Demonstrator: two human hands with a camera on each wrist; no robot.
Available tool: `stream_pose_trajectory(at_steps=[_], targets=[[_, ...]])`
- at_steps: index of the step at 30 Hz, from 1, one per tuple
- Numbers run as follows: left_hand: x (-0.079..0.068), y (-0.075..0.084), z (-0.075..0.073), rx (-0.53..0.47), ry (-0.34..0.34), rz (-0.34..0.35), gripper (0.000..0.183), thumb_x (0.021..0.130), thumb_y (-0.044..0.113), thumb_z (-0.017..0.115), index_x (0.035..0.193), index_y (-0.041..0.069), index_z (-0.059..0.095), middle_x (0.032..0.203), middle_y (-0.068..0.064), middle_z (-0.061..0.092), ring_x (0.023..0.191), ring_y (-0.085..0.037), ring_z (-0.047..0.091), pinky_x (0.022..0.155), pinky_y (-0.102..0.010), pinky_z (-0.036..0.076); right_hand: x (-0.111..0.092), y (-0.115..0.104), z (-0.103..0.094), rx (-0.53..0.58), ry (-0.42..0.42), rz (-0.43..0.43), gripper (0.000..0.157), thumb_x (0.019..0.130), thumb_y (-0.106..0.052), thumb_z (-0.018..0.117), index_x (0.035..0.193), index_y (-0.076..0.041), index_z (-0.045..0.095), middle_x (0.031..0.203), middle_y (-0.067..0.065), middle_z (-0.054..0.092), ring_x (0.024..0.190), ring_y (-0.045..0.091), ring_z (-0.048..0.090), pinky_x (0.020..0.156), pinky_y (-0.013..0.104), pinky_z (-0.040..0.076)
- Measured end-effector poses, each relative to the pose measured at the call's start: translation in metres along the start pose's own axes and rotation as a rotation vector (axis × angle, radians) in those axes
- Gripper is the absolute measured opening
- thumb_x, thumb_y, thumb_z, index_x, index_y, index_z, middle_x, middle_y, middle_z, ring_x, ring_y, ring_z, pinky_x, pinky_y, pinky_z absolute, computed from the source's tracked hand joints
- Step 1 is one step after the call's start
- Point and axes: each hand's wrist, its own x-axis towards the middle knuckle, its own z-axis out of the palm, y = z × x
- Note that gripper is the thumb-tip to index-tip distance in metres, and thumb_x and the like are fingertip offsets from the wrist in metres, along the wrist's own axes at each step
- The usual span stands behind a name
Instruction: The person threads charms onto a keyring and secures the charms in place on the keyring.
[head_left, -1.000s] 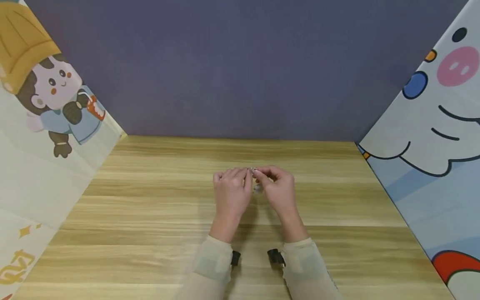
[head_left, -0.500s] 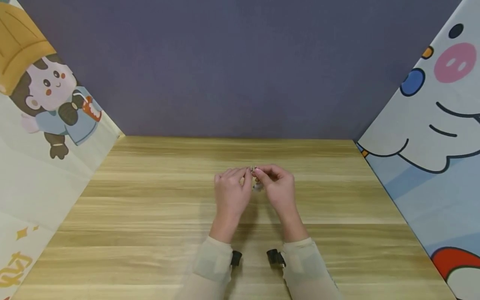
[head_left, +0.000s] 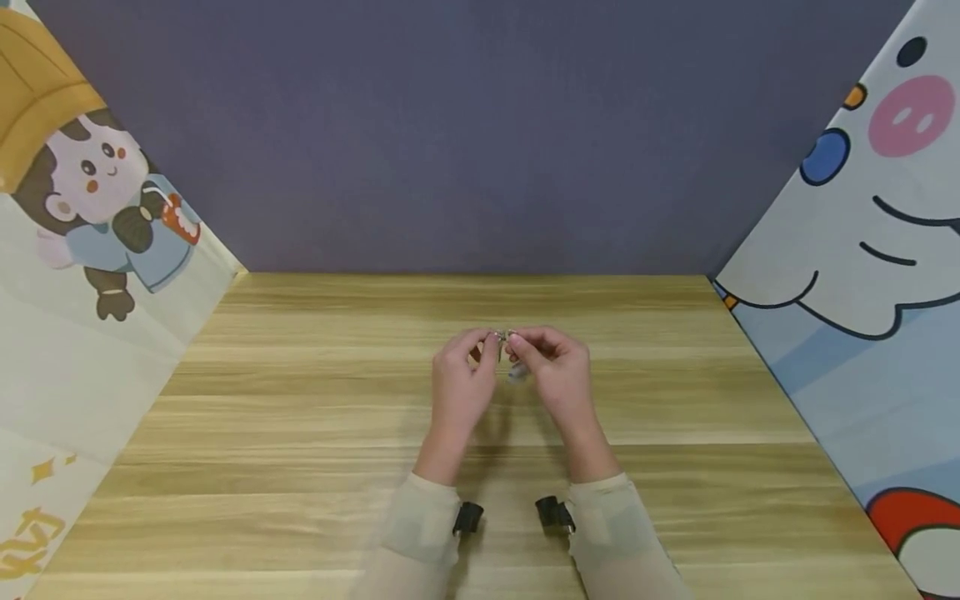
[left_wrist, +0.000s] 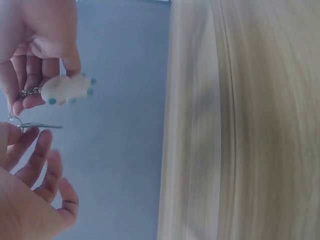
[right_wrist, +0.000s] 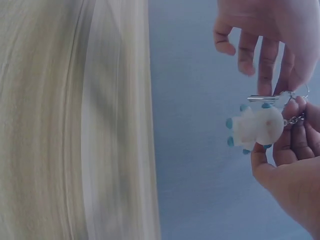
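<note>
Both hands meet over the table, close together around a small keychain. My left hand (head_left: 461, 379) pinches the metal key ring (left_wrist: 14, 119) between thumb and forefinger, right where a slim silver key (left_wrist: 47, 126) joins it. The other left fingers spread loosely in the left wrist view. My right hand (head_left: 558, 379) pinches the short chain (right_wrist: 294, 120) near the ring. From that chain hangs a white figure charm (right_wrist: 257, 127) with teal nubs, lying against the right fingers. Fingertips hide part of the ring.
The wood-grain table (head_left: 300, 467) spreads around the hands. A dark grey-purple panel (head_left: 480, 142) rises behind it. Cartoon-printed side panels stand at left (head_left: 67, 350) and right (head_left: 840, 367). A black wrist camera (head_left: 468, 517) sits by the left sleeve, another by the right.
My left hand has turned and its fingers have shifted, so the key now shows hanging beneath its fingertips. The right hand keeps its pinch, nearly still. The head view has tilted slightly.
</note>
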Motion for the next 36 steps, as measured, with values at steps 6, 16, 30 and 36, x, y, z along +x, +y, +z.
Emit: stream_pose_trajectory(at_steps=[6,16,30,36], targets=[[0.002,0.001,-0.004,-0.096,-0.049,-0.076,0.018,0.104,0.014,0.064,0.106,0.006,0.08,0.105,-0.011,0.083,0.095,-0.027,0.077,0.084,-0.041,0.063,-0.001,-0.005,0.0,-0.014,-0.058,0.005,0.014,0.099,-0.008,0.075,0.104,0.006,0.076,0.084,0.012,0.076,0.075,0.014,0.071,0.068,0.024,0.057],[0.003,0.003,-0.005,-0.324,-0.214,-0.264,0.024,0.111,0.014,0.048,0.109,-0.002,0.066,0.107,-0.021,0.075,0.093,-0.033,0.071,0.089,-0.049,0.061,-0.003,-0.001,-0.006,-0.056,-0.265,0.01,0.023,0.102,-0.007,0.07,0.123,0.003,0.07,0.101,0.02,0.069,0.075,0.015,0.066,0.067,0.028,0.058],[0.023,-0.015,-0.042,-0.226,-0.611,-0.286,0.036,0.114,0.018,0.038,0.118,0.002,0.07,0.089,-0.008,0.058,0.078,-0.021,0.056,0.074,-0.035,0.052,0.005,-0.002,-0.032,-0.671,-0.56,-0.099,0.026,0.101,-0.013,0.071,0.124,-0.002,0.074,0.116,0.016,0.077,0.098,0.024,0.071,0.085,0.04,0.061],[0.033,-0.02,-0.061,-0.034,-0.845,-0.159,0.041,0.113,0.019,0.036,0.109,0.007,0.074,0.084,-0.006,0.056,0.086,-0.022,0.055,0.083,-0.038,0.049,0.014,0.002,-0.047,-0.793,-0.635,-0.169,0.017,0.107,-0.023,0.064,0.109,-0.011,0.076,0.078,-0.001,0.068,0.062,0.008,0.051,0.062,0.027,0.047]])
